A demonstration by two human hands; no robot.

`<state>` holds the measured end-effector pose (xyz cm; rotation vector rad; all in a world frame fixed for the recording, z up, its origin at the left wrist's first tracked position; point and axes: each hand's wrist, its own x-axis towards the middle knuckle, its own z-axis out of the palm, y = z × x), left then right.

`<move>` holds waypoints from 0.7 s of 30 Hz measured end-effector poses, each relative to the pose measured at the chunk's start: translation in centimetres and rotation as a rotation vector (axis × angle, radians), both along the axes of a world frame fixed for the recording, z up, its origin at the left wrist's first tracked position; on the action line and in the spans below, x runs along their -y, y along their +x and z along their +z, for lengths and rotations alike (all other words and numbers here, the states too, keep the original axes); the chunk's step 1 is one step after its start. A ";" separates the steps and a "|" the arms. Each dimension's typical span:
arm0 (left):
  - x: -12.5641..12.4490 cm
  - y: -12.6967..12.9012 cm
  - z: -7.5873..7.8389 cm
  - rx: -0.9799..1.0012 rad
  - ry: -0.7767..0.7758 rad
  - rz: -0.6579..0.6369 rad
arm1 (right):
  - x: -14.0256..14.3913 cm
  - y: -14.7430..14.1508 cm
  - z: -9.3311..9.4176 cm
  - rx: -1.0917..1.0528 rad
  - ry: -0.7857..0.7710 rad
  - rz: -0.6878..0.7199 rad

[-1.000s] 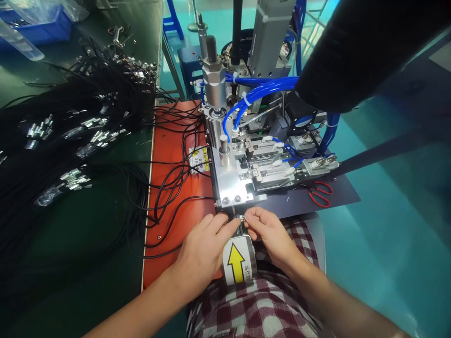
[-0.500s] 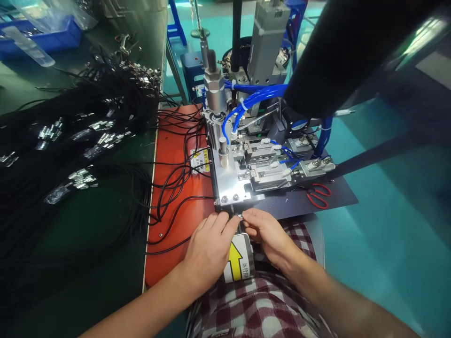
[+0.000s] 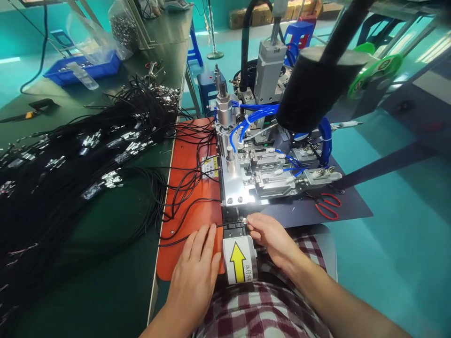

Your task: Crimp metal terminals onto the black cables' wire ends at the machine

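My right hand [image 3: 269, 234] pinches the silvery metal connector [image 3: 244, 220] at the end of a black cable [image 3: 229, 224]. That end lies across the dark track in front of the machine's bright metal plate [image 3: 234, 188]. Further left, my left hand [image 3: 194, 270] rests with its fingers stretched out on the orange board [image 3: 199, 217], its fingertips over the same cable. Below the track is a white label with a yellow arrow [image 3: 238, 260]. Several other black cables run from the machine's left side across the board.
Bundles of black cables with metal ends [image 3: 112, 178] cover the green table on the left. A blue tray [image 3: 102, 69] stands behind them. Red-handled scissors [image 3: 328, 206] lie on the grey plate at right. A black cylinder [image 3: 306, 89] overhangs the machine.
My left hand has moved left and down from the track onto the orange board, with its fingers straightened. My right hand still pinches the connector. The view has tilted upward.
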<state>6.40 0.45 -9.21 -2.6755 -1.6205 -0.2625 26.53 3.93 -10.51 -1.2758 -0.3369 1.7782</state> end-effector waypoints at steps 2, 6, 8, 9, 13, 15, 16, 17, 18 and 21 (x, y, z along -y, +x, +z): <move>-0.1 0.0 -0.2 -0.018 0.047 -0.017 | -0.1 0.1 -0.1 0.008 0.000 0.010; -0.5 0.1 -0.1 -0.050 0.021 -0.005 | 0.3 0.4 -1.0 0.032 0.013 0.017; -0.5 0.0 0.1 -0.058 -0.008 0.014 | 0.8 0.9 -1.9 0.055 0.020 -0.002; -0.4 0.0 0.1 -0.058 -0.021 0.021 | 1.2 1.2 -2.4 0.071 0.021 -0.021; -0.1 -0.5 -0.1 -0.035 -0.071 0.035 | 3.1 2.9 -4.2 0.149 -0.009 -0.146; -0.7 -0.6 -0.4 -0.009 -0.089 0.023 | 3.8 3.7 -4.7 0.157 -0.012 -0.160; -1.4 -0.5 -0.6 0.011 -0.098 0.012 | 4.1 4.0 -4.9 0.163 -0.007 -0.158; -2.2 -0.3 -0.8 0.038 -0.101 -0.004 | 4.4 4.2 -5.0 0.172 0.000 -0.150; -3.3 0.0 -1.0 0.072 -0.108 -0.024 | 4.6 4.3 -5.1 0.184 0.011 -0.142; -6.7 1.5 -1.1 0.172 -0.137 -0.138 | 5.3 4.5 -5.5 0.227 0.053 -0.110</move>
